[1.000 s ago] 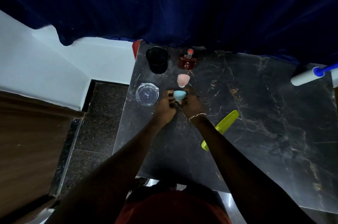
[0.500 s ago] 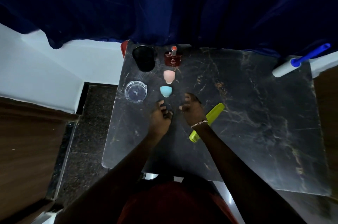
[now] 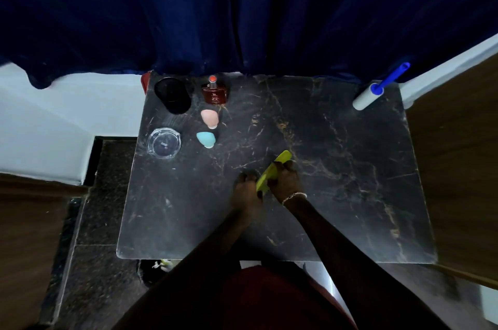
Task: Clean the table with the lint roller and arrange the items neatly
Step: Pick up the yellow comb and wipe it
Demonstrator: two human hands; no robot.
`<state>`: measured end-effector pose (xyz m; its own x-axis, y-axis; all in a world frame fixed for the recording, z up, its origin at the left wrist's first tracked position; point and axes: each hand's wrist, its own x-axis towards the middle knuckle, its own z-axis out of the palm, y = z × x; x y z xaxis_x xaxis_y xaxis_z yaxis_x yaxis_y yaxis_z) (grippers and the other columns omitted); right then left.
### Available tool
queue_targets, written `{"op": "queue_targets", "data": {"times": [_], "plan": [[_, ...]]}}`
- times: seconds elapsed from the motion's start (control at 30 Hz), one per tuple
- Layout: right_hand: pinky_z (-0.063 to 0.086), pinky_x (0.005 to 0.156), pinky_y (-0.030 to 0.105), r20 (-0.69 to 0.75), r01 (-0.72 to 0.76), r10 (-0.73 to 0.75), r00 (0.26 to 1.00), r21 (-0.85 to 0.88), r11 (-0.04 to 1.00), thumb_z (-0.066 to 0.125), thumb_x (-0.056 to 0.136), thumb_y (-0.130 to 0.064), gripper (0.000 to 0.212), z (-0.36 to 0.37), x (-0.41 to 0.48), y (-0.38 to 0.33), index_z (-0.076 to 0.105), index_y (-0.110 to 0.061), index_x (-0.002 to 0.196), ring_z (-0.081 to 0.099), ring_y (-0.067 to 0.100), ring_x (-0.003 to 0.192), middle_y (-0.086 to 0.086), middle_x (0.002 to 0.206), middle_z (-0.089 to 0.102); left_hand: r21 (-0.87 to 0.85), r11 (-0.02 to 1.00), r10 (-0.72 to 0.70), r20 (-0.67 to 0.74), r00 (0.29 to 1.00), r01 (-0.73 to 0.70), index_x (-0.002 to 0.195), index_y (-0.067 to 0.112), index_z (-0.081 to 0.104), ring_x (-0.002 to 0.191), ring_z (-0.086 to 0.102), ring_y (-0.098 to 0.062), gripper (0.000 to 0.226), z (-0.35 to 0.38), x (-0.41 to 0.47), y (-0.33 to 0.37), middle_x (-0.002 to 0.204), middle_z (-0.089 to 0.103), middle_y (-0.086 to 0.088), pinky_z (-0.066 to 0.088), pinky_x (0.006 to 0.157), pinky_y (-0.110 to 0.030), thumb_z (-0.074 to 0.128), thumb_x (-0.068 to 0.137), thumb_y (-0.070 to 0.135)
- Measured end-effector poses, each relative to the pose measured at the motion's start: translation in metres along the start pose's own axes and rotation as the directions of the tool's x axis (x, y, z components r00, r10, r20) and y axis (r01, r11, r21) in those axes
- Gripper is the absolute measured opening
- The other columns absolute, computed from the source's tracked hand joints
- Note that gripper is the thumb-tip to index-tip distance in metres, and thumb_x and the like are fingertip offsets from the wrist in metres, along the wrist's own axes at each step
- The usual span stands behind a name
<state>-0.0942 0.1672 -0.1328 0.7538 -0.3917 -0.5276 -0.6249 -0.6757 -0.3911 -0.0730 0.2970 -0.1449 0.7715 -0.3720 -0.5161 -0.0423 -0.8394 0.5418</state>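
Note:
A yellow-green comb (image 3: 282,158) lies slanted on the dark marble table (image 3: 350,181), near its middle. My right hand (image 3: 284,181) is closed over the comb's middle. My left hand (image 3: 246,191) is curled against the comb's near end, thumb touching it. The lint roller (image 3: 369,95), white with a blue handle, rests at the back right corner, far from both hands. Along the left side stand a pink sponge (image 3: 209,118) and a blue sponge (image 3: 206,139) in a line.
A black cup (image 3: 172,95) and a red perfume bottle (image 3: 214,92) stand at the back left, with a glass ashtray (image 3: 163,143) by the left edge. A blue curtain (image 3: 242,19) hangs behind. A wooden panel (image 3: 458,154) borders the right side.
Both hands let go of the blue sponge, drew back from the left row and moved right to the comb, where they now close on it. The camera view shifted too.

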Motion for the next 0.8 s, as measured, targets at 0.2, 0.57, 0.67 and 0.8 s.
{"op": "queue_targets", "data": {"times": [0.2, 0.57, 0.67, 0.8], "plan": [[0.034, 0.114, 0.038, 0.027, 0.031, -0.029, 0.999, -0.081, 0.996, 0.063, 0.086, -0.022, 0.062, 0.002, -0.003, 0.0, 0.043, -0.011, 0.144, 0.037, 0.037, 0.136, 0.02, 0.154, 0.027, 0.149, 0.989, -0.025, 0.032, 0.999, 0.02, 0.154, 0.013, 0.037, 0.144, 0.038, -0.036, 0.061, 0.008, 0.004, 0.009, 0.159, 0.035, -0.015, 0.037, 0.117, -0.044, 0.058, 0.096, 0.02], [0.039, 0.11, 0.034, 0.028, 0.11, -0.109, 0.994, -0.035, 0.993, 0.063, 0.081, -0.021, 0.031, -0.008, -0.005, 0.003, 0.071, -0.014, 0.11, 0.046, 0.03, 0.128, 0.011, 0.134, 0.053, 0.05, 0.996, -0.079, 0.032, 0.996, 0.078, 0.152, 0.012, 0.037, 0.139, 0.039, -0.042, 0.065, 0.009, 0.009, 0.01, 0.151, 0.041, -0.021, 0.043, 0.112, -0.051, 0.062, 0.092, 0.015], [0.041, 0.109, 0.033, 0.038, 0.099, -0.1, 0.994, 0.018, 0.995, 0.064, 0.081, -0.017, 0.035, -0.011, -0.004, 0.004, 0.068, -0.014, 0.116, 0.049, 0.03, 0.128, 0.012, 0.137, 0.052, 0.025, 0.995, -0.101, 0.018, 0.995, 0.101, 0.147, 0.013, 0.043, 0.137, 0.041, -0.042, 0.06, 0.008, 0.009, 0.012, 0.147, 0.046, -0.021, 0.043, 0.111, -0.048, 0.064, 0.091, 0.018], [0.041, 0.109, 0.033, 0.047, 0.085, -0.09, 0.995, 0.096, 0.992, 0.065, 0.083, -0.013, 0.04, -0.012, -0.002, 0.008, 0.065, -0.009, 0.123, 0.05, 0.028, 0.13, 0.012, 0.137, 0.056, 0.031, 0.995, -0.099, 0.013, 0.995, 0.099, 0.13, 0.013, 0.06, 0.131, 0.05, -0.039, 0.045, 0.005, 0.01, 0.013, 0.135, 0.059, -0.018, 0.047, 0.108, -0.044, 0.071, 0.086, 0.018]]}}
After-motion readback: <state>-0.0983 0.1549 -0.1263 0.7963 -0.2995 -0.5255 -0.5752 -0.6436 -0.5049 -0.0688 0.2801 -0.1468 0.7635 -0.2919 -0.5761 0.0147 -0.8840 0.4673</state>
